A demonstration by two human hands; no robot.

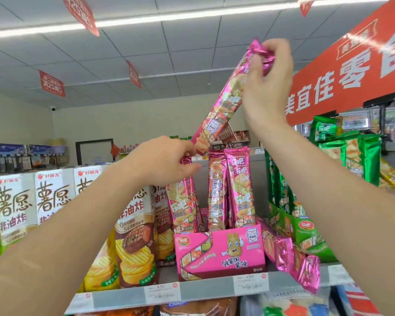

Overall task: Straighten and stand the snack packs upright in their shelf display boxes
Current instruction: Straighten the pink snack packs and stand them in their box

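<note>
Our right hand (267, 87) pinches the tilted pack (221, 110) by its top, our left hand (164, 160) grips a standing pack (183, 201) just below, and we must next lower it upright into the box (219, 254) beneath our fingers.

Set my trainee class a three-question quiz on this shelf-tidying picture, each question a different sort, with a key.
1. True or false: the right hand grips the raised pink pack near its top end.
2. The tipped-over pink packs lie where, relative to the pink display box? A inside it; B to its right; C behind it.
3. Fill in: the neighbouring packs right of that box are coloured ___.
Key: 1 true; 2 B; 3 green.
</note>
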